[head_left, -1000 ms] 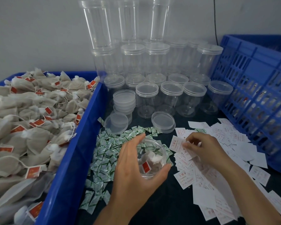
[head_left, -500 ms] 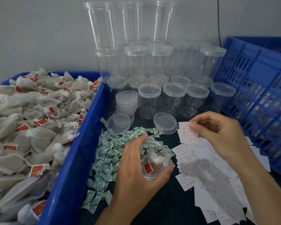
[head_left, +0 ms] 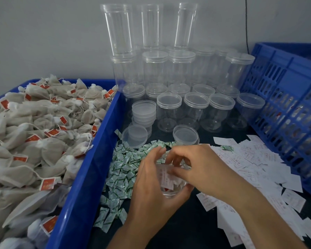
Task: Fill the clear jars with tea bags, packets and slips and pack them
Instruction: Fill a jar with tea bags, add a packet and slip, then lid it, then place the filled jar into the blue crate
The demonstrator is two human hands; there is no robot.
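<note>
the left hand (head_left: 151, 192) grips a small jar (head_left: 171, 192) standing on the dark surface (head_left: 187, 228), between the green packets (head_left: 122, 169) and the loose white slips (head_left: 250, 162). the right hand (head_left: 199, 168) is over its mouth, fingers bent, probably pinching a slip (head_left: 164, 177) that is partly inside.

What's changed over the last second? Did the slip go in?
The right hand took a slip off the pile, lifted it and moved left over the jar; the slip is now partly inside, apparently still pinched. The left hand kept its grip on the jar. The packets, lids and empty jars stayed put.
</note>
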